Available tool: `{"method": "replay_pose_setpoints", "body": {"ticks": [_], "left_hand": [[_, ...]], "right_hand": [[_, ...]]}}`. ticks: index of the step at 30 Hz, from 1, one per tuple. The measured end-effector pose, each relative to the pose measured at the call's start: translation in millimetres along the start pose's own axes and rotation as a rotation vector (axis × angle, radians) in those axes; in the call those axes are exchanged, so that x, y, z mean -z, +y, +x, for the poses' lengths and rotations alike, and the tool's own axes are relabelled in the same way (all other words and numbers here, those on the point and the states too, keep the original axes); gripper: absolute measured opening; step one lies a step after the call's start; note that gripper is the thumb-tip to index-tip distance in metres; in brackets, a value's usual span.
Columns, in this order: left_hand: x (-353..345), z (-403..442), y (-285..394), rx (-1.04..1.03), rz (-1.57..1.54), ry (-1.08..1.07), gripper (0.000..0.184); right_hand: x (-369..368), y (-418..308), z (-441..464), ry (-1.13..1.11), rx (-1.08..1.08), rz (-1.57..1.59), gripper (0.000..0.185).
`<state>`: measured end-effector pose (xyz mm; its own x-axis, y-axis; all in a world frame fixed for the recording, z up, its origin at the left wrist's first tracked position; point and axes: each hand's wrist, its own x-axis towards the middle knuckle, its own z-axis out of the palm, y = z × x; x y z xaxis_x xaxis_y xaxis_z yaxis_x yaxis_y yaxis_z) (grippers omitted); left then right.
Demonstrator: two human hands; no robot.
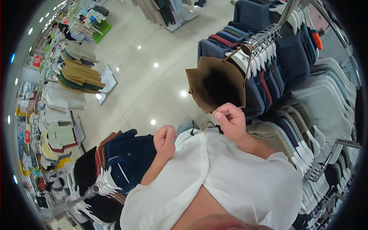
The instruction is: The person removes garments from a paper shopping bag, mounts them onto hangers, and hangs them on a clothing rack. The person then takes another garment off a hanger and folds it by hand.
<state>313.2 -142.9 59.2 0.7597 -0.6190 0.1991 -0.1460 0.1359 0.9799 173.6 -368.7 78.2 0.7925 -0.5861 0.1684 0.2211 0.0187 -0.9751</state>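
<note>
My left hand is closed in a loose fist in front of my white shirt, beside dark navy garments on a rack. Whatever its curled fingers hold, if anything, is hidden. Thumb against bent fingers, my right hand is closed just at the lower edge of a brown paper bag; I cannot tell whether it touches the bag or what is in its fingers. The bag gapes at the top, dark inside, and hangs by its handle from the end of a clothes rail.
On the right, hangers carry navy garments, pale tops and beige ones. A metal rail with white hangers juts in at lower left. Mustard shirts hang across the tiled floor; another rack base stands farther off.
</note>
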Motion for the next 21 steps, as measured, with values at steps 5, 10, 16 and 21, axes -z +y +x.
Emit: {"method": "replay_pose_setpoints", "body": {"ticks": [5, 10, 16, 21], "left_hand": [[-4.9, 90.9, -12.5, 0.011, 0.126, -0.474, 0.026], [-30.1, 187.9, -13.0, -0.152, 0.297, -0.888, 0.014], [-43.0, 263.0, -47.1, -0.649, 0.629, -1.516, 0.021], [-45.6, 270.4, -68.0, -0.966, 0.758, -1.75, 0.018]], "right_hand": [[-7.9, 10.2, 12.3, 0.171, -0.074, -0.071, 0.006], [-34.5, 12.4, 32.9, 0.283, -0.202, -0.322, 0.008], [-56.3, 39.7, 60.0, 0.211, -0.504, -1.048, 0.025], [-65.2, 50.3, 76.8, -0.037, -0.814, -1.28, 0.024]]}}
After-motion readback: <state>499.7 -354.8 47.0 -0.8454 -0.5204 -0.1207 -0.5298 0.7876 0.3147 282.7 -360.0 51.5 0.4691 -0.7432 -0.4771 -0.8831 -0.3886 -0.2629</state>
